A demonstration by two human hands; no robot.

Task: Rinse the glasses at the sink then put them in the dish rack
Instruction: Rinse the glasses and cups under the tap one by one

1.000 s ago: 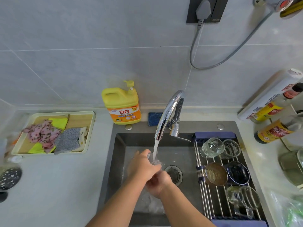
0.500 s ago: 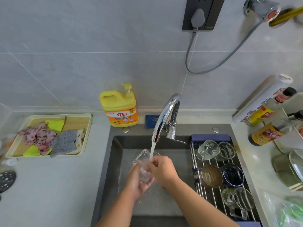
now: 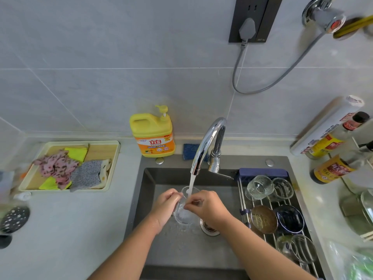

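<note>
Both hands together over the sink (image 3: 149,199), clamped on one clear glass (image 3: 184,214). Left hand (image 3: 164,208) wraps it from the left, fingers curled round the wall. Right hand (image 3: 209,208) pinches at the rim from the right. A fingertip may be inside the mouth; hard to tell through glare and splash. Glass is mouth up, tilted slightly toward the back wall, directly under the tap (image 3: 207,142). Water (image 3: 191,183) runs into it, churned white at the bottom. Glass sits just left of the drain (image 3: 209,229) in view, not in the rack.

Rack (image 3: 262,172) spans the sink's right side. On it:
- ribbed glass (image 3: 259,186) at the back
- second glass (image 3: 282,187) just beside it
- brown bowl (image 3: 263,219) and blue bowl (image 3: 289,218) in the middle
- more clear glassware (image 3: 302,248) at the front

Soap bottle (image 3: 154,136) stands on the counter behind the sink's left corner. Tray (image 3: 118,152) of cloths (image 3: 60,166) is well to the left.
</note>
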